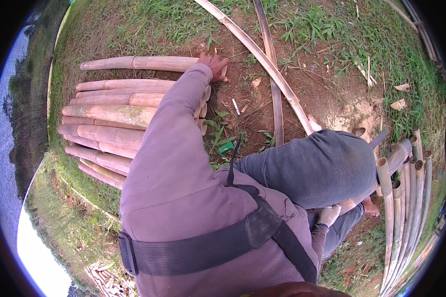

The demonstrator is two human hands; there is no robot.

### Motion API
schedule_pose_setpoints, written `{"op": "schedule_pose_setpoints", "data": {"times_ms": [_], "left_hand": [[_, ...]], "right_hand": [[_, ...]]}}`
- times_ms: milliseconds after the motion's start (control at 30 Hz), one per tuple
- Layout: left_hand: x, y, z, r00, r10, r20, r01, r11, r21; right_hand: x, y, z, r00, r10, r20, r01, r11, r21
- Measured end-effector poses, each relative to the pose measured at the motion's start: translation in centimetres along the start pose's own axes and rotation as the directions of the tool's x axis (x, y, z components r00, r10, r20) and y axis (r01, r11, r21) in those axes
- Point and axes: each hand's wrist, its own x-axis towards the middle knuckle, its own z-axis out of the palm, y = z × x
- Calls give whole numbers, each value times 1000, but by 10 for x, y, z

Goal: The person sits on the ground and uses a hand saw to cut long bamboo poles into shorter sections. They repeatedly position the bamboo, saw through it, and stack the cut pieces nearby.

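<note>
At the top, my bare left hand [214, 67] is closed around the right end of a bamboo pole [148, 63]. That pole lies a little apart from a row of cut bamboo poles [109, 116] on the left, partly hidden by my sleeve. Below my bent knee, my right hand [329, 215] wears a whitish glove and has its fingers closed. It is beside a pale piece of bamboo [350, 203] under the knee; what the fingers hold is hidden. A flat grey piece [379, 139], perhaps a blade, sticks out past the knee.
Long split bamboo strips [257, 52] cross on the brown soil ahead. A green lighter [227, 147] and a white cigarette [236, 106] lie nearby. More bamboo poles [396, 218] lean in a bundle at the right. Bamboo scraps [106, 279] are heaped at lower left.
</note>
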Motion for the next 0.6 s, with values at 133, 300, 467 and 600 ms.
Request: {"op": "schedule_pose_setpoints", "data": {"times_ms": [133, 300, 467, 600], "left_hand": [[1, -34, 26, 992, -114, 56, 112, 993, 34], [25, -46, 54, 985, -78, 153, 99, 986, -133], [65, -22, 31, 993, 0, -121, -11, 996, -85], [93, 155, -71, 780, 470, -413, -608, 727, -320]], "right_hand": [[-10, -1, 5, 998, 67, 3, -63, 915, 398], [-14, -14, -8, 994, 77, -77, -69, 993, 99], [15, -51, -17, 995, 68, -74, -57, 987, 147], [17, -58, -4, 992, 61, 114, -57, 997, -44]]}}
